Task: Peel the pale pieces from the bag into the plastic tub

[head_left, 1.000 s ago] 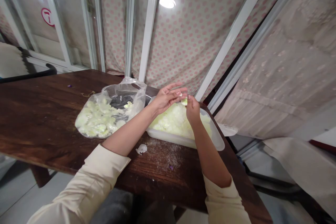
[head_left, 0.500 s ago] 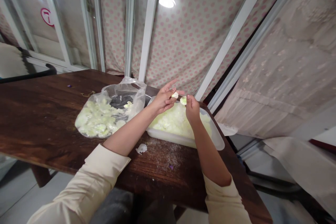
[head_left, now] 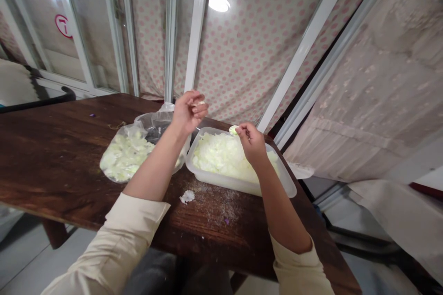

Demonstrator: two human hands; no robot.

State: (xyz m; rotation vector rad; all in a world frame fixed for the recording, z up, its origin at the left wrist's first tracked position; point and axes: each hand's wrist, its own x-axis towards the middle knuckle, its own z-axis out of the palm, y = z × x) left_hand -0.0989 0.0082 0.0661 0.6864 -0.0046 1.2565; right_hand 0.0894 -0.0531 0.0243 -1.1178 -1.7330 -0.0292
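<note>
Now the right fingers (head_left: 242,132) pinch a pale green scrap (head_left: 233,130) (left fingers (head_left: 199,109) curled, grip unclear).

Looked like a makeshift home food-prep spot, prob. an enclosed balcony: dark wood table (head_left: 55,161) w/ plastic tub (head_left: 207,175) of chopped pale veg (head_left: 221,154), polka-dot cloth (head_left: 242,46) hung far side, white window frame (head_left: 116,27) far left, stained sheet (head_left: 374,101) right.
</note>
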